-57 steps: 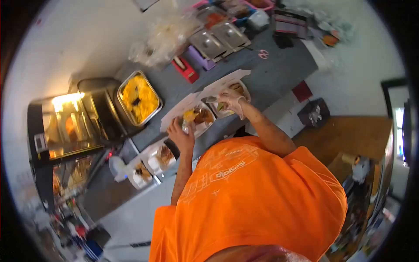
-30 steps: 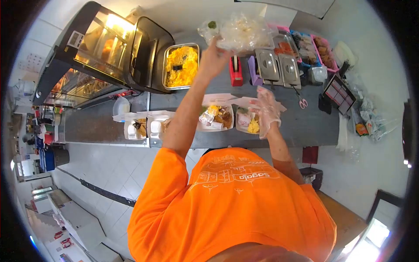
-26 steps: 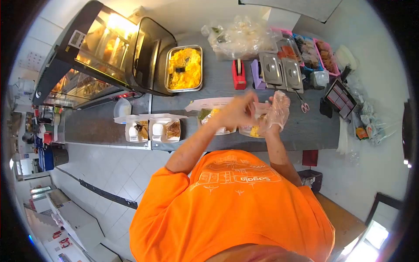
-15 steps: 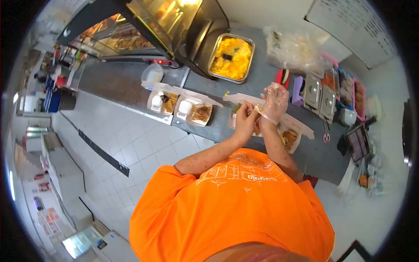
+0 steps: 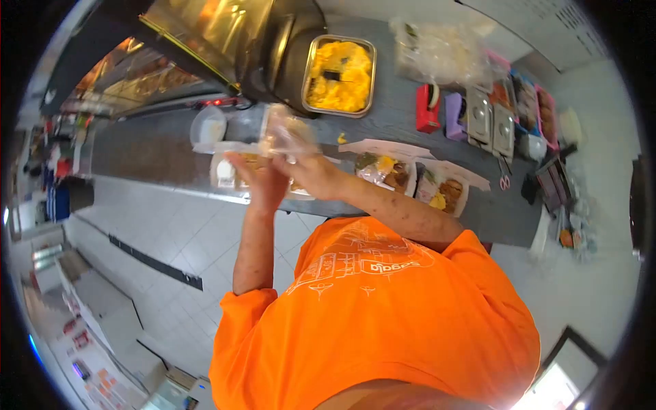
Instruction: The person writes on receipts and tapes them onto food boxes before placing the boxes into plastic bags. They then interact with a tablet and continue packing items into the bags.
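My left hand is bare, its fingers apart, over the left pair of food boxes. Beside it, my right hand wears a clear plastic glove and is smeared by motion; its fingers are not distinct. Under the hands, a left box shows white rice, and the box beside it is mostly covered. Further right stand two open boxes: one has yellow food on top of brown food and leaf, the other has brown pieces and a yellow piece. A metal tray of yellow food stands behind.
A small yellow scrap lies on the grey counter. A round clear tub and a glass food warmer are at left. At right are a red tape dispenser, a purple holder, lidded metal containers and scissors.
Both hands have moved left, from above the right pair of boxes to the left pair. They were close together at the fingertips before. The camera view has shifted and turned slightly.
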`<action>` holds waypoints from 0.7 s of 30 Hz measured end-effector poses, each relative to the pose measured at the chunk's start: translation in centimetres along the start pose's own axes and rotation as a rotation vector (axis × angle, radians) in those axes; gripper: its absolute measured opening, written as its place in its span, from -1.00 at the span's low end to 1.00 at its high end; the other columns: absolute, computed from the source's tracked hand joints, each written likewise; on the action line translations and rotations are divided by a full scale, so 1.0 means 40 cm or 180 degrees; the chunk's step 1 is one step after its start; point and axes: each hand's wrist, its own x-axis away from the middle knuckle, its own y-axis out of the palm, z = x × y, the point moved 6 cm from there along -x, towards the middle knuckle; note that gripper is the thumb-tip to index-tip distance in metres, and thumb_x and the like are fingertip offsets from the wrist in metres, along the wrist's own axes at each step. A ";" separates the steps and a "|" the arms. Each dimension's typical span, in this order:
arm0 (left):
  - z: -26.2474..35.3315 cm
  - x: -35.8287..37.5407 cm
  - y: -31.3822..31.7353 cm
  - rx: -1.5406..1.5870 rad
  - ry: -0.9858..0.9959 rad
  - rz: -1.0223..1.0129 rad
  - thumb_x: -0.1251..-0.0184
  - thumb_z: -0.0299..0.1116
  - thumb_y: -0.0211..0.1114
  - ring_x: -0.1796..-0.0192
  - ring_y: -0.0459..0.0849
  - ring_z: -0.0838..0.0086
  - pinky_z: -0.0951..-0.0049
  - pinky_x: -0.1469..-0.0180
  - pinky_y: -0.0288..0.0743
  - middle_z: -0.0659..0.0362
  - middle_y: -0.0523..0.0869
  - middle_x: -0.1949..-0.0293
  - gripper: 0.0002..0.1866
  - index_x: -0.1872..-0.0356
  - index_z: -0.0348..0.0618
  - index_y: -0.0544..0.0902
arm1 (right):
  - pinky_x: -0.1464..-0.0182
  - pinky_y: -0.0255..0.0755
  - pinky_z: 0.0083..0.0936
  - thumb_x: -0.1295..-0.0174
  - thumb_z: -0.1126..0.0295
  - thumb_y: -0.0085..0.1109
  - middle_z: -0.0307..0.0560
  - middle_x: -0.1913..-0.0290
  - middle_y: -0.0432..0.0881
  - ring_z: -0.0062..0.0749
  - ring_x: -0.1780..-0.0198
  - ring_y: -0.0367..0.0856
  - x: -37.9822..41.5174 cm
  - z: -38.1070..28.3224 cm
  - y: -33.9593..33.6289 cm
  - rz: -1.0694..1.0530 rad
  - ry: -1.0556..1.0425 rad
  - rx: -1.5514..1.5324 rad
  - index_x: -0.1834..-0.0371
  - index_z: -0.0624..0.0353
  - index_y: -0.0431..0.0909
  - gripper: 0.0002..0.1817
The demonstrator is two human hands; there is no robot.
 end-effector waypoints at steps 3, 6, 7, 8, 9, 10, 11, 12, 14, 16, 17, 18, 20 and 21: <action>0.211 -0.095 -0.284 -0.1447 0.2124 0.1709 -0.40 0.39 -0.31 -0.46 0.17 0.27 0.25 -0.50 -0.03 0.02 0.18 -0.46 -0.10 -0.46 -0.22 0.16 | -0.42 0.14 -0.23 -0.35 0.25 0.14 0.15 -0.32 0.42 -0.04 -0.39 0.31 0.042 -0.010 -0.031 -0.1744 0.0273 -0.0803 -0.29 0.16 0.43 -0.53; 0.361 -0.234 -0.591 -0.3218 0.1356 0.1955 -0.53 0.15 -0.19 -0.19 0.54 0.28 0.33 -0.29 0.29 -0.01 0.64 -0.09 -0.32 -0.17 -0.32 0.54 | -0.14 0.43 -0.33 -0.27 0.30 0.22 0.03 0.02 0.65 -0.17 -0.06 0.61 0.067 0.119 -0.240 -0.0676 0.1186 0.0255 0.02 0.19 0.63 -0.72; 0.373 -0.263 -0.705 -0.3703 0.0651 0.2113 -0.51 0.17 -0.14 -0.14 0.59 0.30 0.36 -0.24 0.33 -0.03 0.69 -0.02 -0.30 -0.11 -0.36 0.59 | -0.03 0.49 -0.36 -0.27 0.30 0.22 0.02 0.11 0.68 -0.18 0.07 0.67 0.087 0.169 -0.329 -0.0121 0.1735 0.0491 0.06 0.21 0.63 -0.73; 0.376 -0.288 -0.780 -0.3729 0.0600 0.2065 -0.51 0.17 -0.14 -0.14 0.59 0.30 0.36 -0.24 0.33 -0.03 0.69 -0.02 -0.30 -0.11 -0.36 0.59 | 0.07 0.52 -0.29 -0.19 0.27 0.24 0.09 0.18 0.69 -0.05 0.17 0.68 0.118 0.220 -0.412 0.0403 0.1822 0.1247 0.23 0.25 0.64 -0.75; 0.360 -0.322 -0.835 -0.3978 0.0274 0.1871 -0.50 0.18 -0.14 -0.11 0.60 0.31 0.37 -0.21 0.34 -0.03 0.70 0.00 -0.30 -0.09 -0.35 0.61 | 0.12 0.53 -0.28 -0.17 0.25 0.23 0.05 0.25 0.70 -0.06 0.25 0.69 0.146 0.238 -0.469 0.0218 0.2215 0.1612 0.27 0.25 0.65 -0.74; 0.344 -0.356 -0.899 -0.4212 -0.0050 0.1683 -0.50 0.18 -0.13 -0.08 0.62 0.32 0.39 -0.19 0.36 -0.03 0.71 0.01 -0.30 -0.07 -0.35 0.62 | 0.18 0.55 -0.27 -0.15 0.24 0.22 0.01 0.33 0.71 -0.06 0.33 0.70 0.168 0.247 -0.508 0.0015 0.2592 0.1973 0.31 0.25 0.66 -0.73; 0.303 -0.408 -0.966 -0.4402 -0.0538 0.0699 -0.42 0.30 -0.11 -0.16 0.59 0.25 0.37 -0.23 0.33 -0.10 0.66 -0.08 -0.21 -0.12 -0.35 0.59 | 0.18 0.55 -0.27 -0.15 0.24 0.22 0.01 0.33 0.71 -0.06 0.33 0.70 0.194 0.250 -0.504 0.0006 0.2623 0.1971 0.31 0.25 0.66 -0.73; 0.259 -0.421 -1.016 -0.4399 -0.0561 0.0688 -0.42 0.30 -0.11 -0.16 0.59 0.25 0.37 -0.23 0.33 -0.10 0.66 -0.08 -0.21 -0.12 -0.35 0.59 | 0.22 0.55 -0.27 -0.14 0.21 0.25 0.00 0.39 0.71 -0.07 0.35 0.71 0.242 0.267 -0.468 -0.0585 0.2758 0.2076 0.32 0.18 0.68 -0.75; 0.167 -0.382 -1.145 -0.4049 -0.2089 0.1992 -0.32 0.40 -0.08 -0.23 0.55 0.16 0.34 -0.29 0.28 -0.15 0.63 -0.11 -0.10 -0.16 -0.39 0.55 | 0.27 0.56 -0.22 -0.10 0.14 0.28 0.03 0.43 0.70 -0.06 0.35 0.72 0.368 0.311 -0.384 -0.1564 0.3036 0.2667 0.33 0.11 0.69 -0.73; 0.176 -0.398 -1.111 -0.4590 -0.2037 0.1631 -0.28 0.43 -0.05 -0.25 0.53 0.12 0.31 -0.30 0.27 -0.18 0.61 -0.12 -0.06 -0.18 -0.42 0.52 | 0.26 0.56 -0.13 -0.09 0.09 0.28 0.09 0.40 0.70 -0.02 0.33 0.72 0.494 0.367 -0.304 -0.1898 0.3157 0.3159 0.32 0.12 0.70 -0.68; 0.177 -0.414 -1.085 -0.5116 -0.1939 0.1264 -0.24 0.45 -0.03 -0.27 0.51 0.08 0.28 -0.32 0.25 -0.22 0.60 -0.13 -0.02 -0.20 -0.45 0.49 | 0.24 0.56 -0.09 -0.10 0.08 0.27 0.13 0.38 0.70 -0.01 0.31 0.72 0.530 0.380 -0.281 -0.1841 0.3143 0.3150 0.31 0.14 0.70 -0.67; 0.192 -0.427 -1.117 -0.5117 -0.1935 0.1238 -0.24 0.45 -0.03 -0.27 0.51 0.08 0.28 -0.32 0.25 -0.22 0.60 -0.13 -0.02 -0.20 -0.45 0.49 | 0.24 0.56 -0.09 -0.10 0.08 0.27 0.13 0.38 0.70 -0.01 0.31 0.72 0.535 0.377 -0.268 -0.1833 0.3163 0.3161 0.31 0.14 0.70 -0.67; 0.207 -0.460 -1.200 -0.5523 -0.2186 0.0403 -0.26 0.40 0.00 -0.24 0.54 0.10 0.24 -0.28 0.32 -0.24 0.62 -0.09 -0.07 -0.17 -0.44 0.51 | 0.21 0.56 -0.09 -0.10 0.05 0.28 0.16 0.33 0.70 0.01 0.26 0.72 0.554 0.365 -0.251 -0.1249 0.3708 0.2772 0.32 0.17 0.70 -0.63; 0.255 -0.437 -1.107 -0.5815 -0.1885 0.0636 -0.28 0.34 0.04 -0.19 0.58 0.10 0.21 -0.21 0.38 -0.22 0.64 -0.05 -0.14 -0.15 -0.41 0.53 | 0.21 0.56 -0.09 -0.10 0.05 0.28 0.16 0.33 0.70 0.01 0.26 0.72 0.565 0.365 -0.239 -0.1206 0.3777 0.2789 0.32 0.17 0.70 -0.63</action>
